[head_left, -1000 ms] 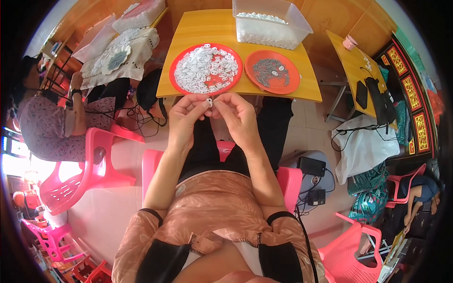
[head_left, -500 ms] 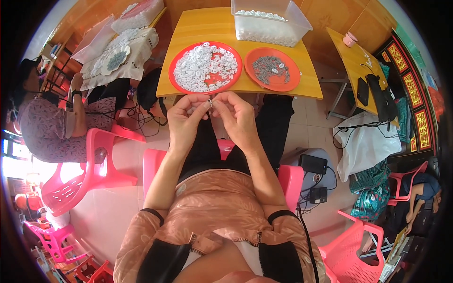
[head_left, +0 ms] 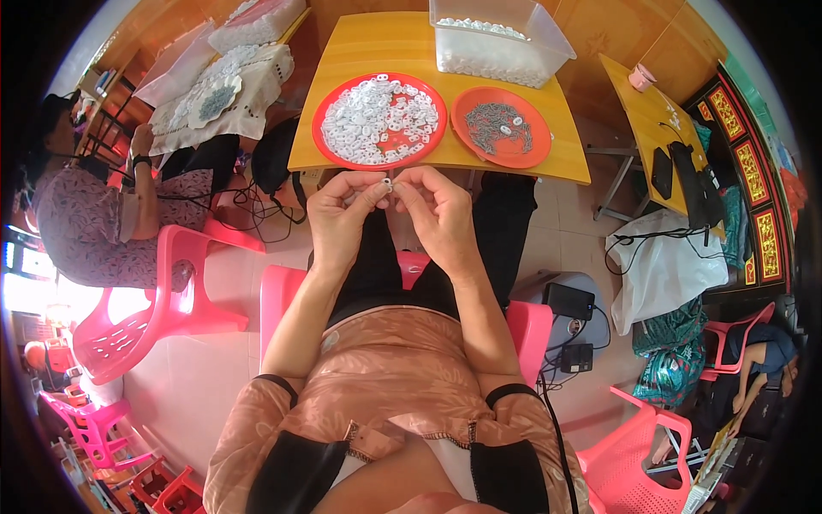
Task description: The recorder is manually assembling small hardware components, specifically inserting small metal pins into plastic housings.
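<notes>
Both hands meet just in front of the yellow table's near edge. Between thumb and forefinger, my left hand (head_left: 341, 214) pinches a small white plastic piece (head_left: 387, 182) with holes. My right hand (head_left: 438, 218) is closed in a pinch right beside it; anything between those fingertips is too small to make out. Beyond my hands lies a red round tray (head_left: 318, 130) heaped with white plastic pieces (head_left: 355, 116) of the same sort. To its right, an orange-red plate (head_left: 514, 157) carries a pile of small grey metal parts (head_left: 492, 128) and a few white pieces.
A clear plastic bin (head_left: 505, 64) of white pieces stands at the back of the yellow table (head_left: 368, 43). Someone sits at the left near a pink chair (head_left: 184, 283). Black cables and a power adapter (head_left: 569, 301) lie at my right. A side table (head_left: 638, 111) stands farther right.
The view has shifted slightly, so the table appears a little to the right. My hands stay together in front of the table, with the white piece still in my left fingertips.
</notes>
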